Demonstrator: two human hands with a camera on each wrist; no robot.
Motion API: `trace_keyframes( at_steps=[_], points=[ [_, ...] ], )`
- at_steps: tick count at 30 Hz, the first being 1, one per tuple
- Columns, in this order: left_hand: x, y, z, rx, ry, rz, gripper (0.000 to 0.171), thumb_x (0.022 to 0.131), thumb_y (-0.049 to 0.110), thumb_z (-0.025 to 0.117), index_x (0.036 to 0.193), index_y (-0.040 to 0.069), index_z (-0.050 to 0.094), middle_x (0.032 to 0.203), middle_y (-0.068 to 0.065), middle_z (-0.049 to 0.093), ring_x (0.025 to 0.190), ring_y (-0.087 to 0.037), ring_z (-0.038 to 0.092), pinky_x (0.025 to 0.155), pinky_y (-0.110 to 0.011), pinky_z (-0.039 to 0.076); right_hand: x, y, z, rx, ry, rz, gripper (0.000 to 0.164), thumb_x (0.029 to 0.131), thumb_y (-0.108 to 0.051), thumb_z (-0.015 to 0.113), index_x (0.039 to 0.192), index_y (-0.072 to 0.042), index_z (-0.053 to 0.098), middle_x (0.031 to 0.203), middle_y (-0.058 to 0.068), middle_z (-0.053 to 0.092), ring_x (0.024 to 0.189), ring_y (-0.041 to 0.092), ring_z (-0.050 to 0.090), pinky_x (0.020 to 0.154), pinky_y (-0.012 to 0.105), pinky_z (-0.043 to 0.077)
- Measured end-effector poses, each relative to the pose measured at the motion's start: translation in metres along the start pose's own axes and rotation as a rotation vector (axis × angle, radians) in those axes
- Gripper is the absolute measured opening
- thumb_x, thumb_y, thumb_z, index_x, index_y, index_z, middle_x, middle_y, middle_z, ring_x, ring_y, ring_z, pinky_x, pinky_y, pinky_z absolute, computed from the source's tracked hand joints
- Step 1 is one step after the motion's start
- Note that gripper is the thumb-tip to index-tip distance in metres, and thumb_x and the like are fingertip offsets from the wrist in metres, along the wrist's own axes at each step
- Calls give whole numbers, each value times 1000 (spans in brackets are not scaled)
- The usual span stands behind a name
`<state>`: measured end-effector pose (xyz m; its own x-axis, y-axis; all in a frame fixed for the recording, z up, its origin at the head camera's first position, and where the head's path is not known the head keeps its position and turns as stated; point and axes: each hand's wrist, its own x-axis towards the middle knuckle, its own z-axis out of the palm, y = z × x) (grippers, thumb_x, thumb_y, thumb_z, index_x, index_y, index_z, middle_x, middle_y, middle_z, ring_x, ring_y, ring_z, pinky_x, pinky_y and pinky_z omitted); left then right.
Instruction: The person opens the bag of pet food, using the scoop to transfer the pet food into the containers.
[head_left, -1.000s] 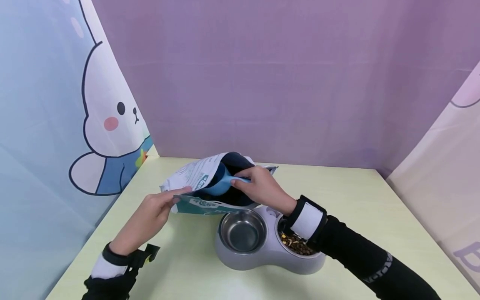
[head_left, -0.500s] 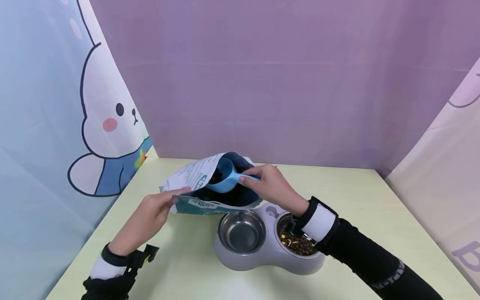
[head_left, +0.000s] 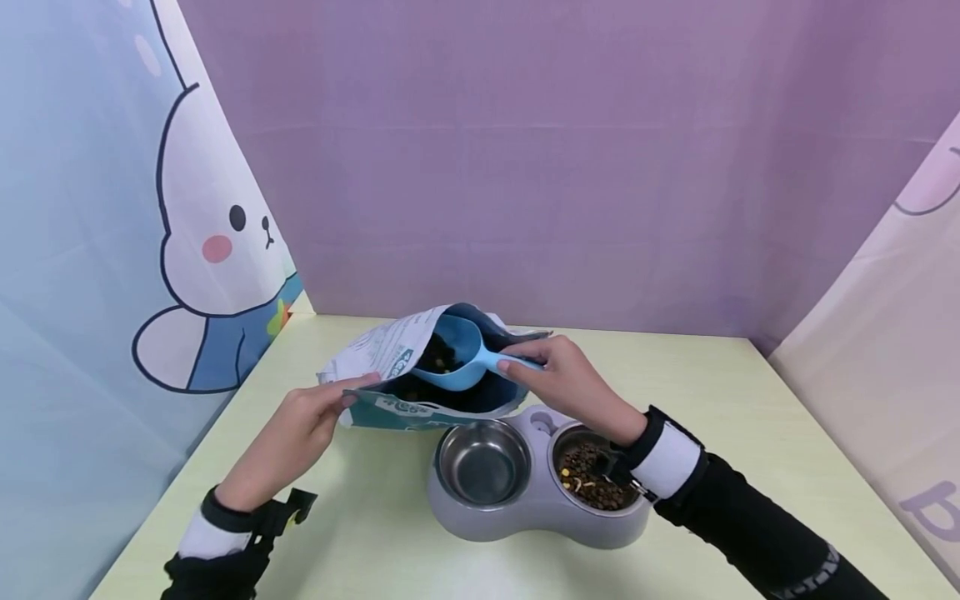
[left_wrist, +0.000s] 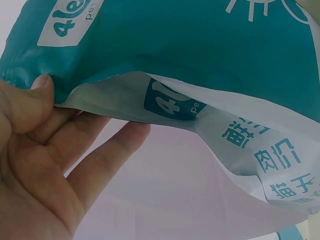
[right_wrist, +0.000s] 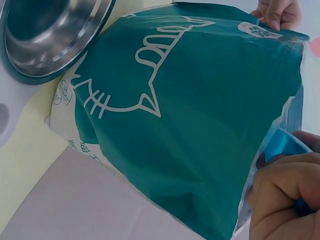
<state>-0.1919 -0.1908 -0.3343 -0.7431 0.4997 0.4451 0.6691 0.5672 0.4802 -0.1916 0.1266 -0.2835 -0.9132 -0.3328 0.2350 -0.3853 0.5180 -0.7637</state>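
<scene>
A teal and white pet food bag [head_left: 420,414] gapes toward me over the table. My left hand [head_left: 298,429] grips the left edge of its mouth; in the left wrist view the thumb [left_wrist: 44,90] lies on the teal side and the other fingers behind it. By its handle, my right hand [head_left: 566,379] holds a blue scoop [head_left: 459,379] in the bag's mouth. Dark kibble [head_left: 438,357] shows in the scoop's cup. In the right wrist view, the bag hides most of the scoop.
Just in front of the bag stands a pale grey double feeder [head_left: 517,517]. Its left steel bowl [head_left: 483,467] holds no kibble; the right bowl holds brown kibble [head_left: 596,479], partly behind my right wrist. A purple backdrop [head_left: 540,167] rises behind the pale yellow table [head_left: 712,400].
My right hand has drawn the scoop rightward and up out of the bag's depth, so its cup and the kibble now show. The left hand and bag stay about where they were.
</scene>
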Motion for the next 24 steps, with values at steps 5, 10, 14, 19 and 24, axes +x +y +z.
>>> trace_keyframes(
  at_steps=[5, 10, 14, 19, 24],
  points=[
    [0, 0, 0, -1, 2, 7, 43, 88, -8, 45, 122, 15, 53, 123, -6, 54, 105, -19, 52, 61, -26, 39, -2, 2, -4, -5, -24, 8, 18, 88, -23, 59, 101, -12, 66, 57, 1, 37, 45, 15, 29, 43, 25, 22],
    [0, 0, 0, -2, 1, 8, 44, 87, -9, 46, 122, 15, 53, 123, -6, 54, 105, -19, 52, 62, -26, 40, -4, 4, -7, -19, -34, 1, 18, 87, -25, 60, 100, -14, 66, 55, 1, 36, 45, 15, 27, 45, 25, 22],
    [0, 1, -1, -8, -4, 4, 44, 87, -10, 46, 123, 15, 53, 123, -7, 53, 104, -19, 52, 62, -26, 40, -5, 4, -8, -19, -40, -16, 18, 87, -25, 60, 100, -13, 66, 57, 1, 37, 47, 16, 29, 46, 26, 24],
    [0, 1, -1, -13, -6, 1, 45, 87, -9, 46, 123, 16, 53, 123, -7, 53, 102, -19, 52, 62, -26, 40, -8, 5, -11, -16, -51, -21, 17, 88, -25, 59, 100, -15, 67, 59, 2, 36, 49, 16, 29, 46, 26, 23],
    [0, 0, -1, -15, -6, 2, 44, 87, -9, 46, 123, 16, 53, 123, -8, 53, 102, -19, 53, 62, -26, 41, -10, 5, -15, 5, -72, -4, 17, 88, -28, 58, 99, -18, 67, 57, 1, 31, 47, 16, 25, 43, 26, 19]
  ],
)
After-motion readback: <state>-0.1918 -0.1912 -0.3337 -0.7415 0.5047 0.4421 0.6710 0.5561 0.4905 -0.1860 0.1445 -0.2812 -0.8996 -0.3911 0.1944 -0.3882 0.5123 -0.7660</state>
